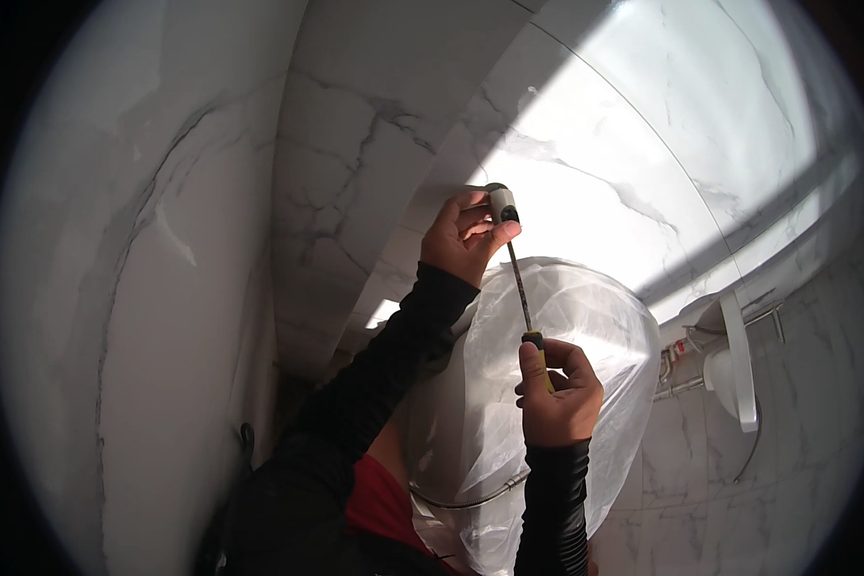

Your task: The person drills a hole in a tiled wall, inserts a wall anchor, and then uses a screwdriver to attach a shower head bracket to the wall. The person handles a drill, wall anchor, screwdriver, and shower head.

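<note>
My left hand (459, 240) is closed around a small light-coloured cylindrical fitting (501, 203) with dark ends, held against or close to the marbled tile wall; I cannot tell whether it touches. In my right hand (564, 396) is a screwdriver (521, 293) with a black and yellow handle. Its long thin shaft points up and away, and the tip meets the dark lower end of the fitting. The exact contact is too small to make out. Black sleeves cover both forearms.
Below and behind my hands stands a rounded white fixture wrapped in clear plastic sheeting (605, 317). A flexible metal hose (485, 499) runs past its lower part. At the right, a white basin-like fixture (739, 365) juts out beside pipes. Marbled walls (178, 240) close in on the left.
</note>
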`<state>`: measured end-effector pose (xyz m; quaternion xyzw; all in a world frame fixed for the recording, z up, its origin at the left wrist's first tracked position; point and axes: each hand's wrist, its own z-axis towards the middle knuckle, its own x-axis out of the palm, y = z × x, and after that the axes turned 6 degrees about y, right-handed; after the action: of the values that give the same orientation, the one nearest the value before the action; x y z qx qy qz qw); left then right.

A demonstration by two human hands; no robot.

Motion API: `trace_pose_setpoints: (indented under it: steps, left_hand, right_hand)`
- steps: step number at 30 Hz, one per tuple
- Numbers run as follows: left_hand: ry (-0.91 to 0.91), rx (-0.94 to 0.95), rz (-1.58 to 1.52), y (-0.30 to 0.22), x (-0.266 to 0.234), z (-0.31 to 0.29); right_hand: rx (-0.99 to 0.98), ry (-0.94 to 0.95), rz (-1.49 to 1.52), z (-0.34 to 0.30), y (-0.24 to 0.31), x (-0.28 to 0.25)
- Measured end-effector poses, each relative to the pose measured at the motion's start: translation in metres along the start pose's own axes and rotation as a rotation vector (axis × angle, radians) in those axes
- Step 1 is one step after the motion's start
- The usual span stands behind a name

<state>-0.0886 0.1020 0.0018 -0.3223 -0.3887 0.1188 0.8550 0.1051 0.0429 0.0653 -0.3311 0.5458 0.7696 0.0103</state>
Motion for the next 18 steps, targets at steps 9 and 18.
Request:
trace_pose_setpoints:
  steps: [9,18]
  left_hand:
    - [0.017,-0.002,-0.018,-0.0027,-0.0014,0.0009]
    - [0.018,-0.021,-0.074,-0.0003,-0.0036,0.0018]
  right_hand:
    - [0.294,0.357,0.536,0.0059,-0.0009,-0.0054]
    - [0.343,0.310,0.421,0.0082,-0.0013,-0.0071]
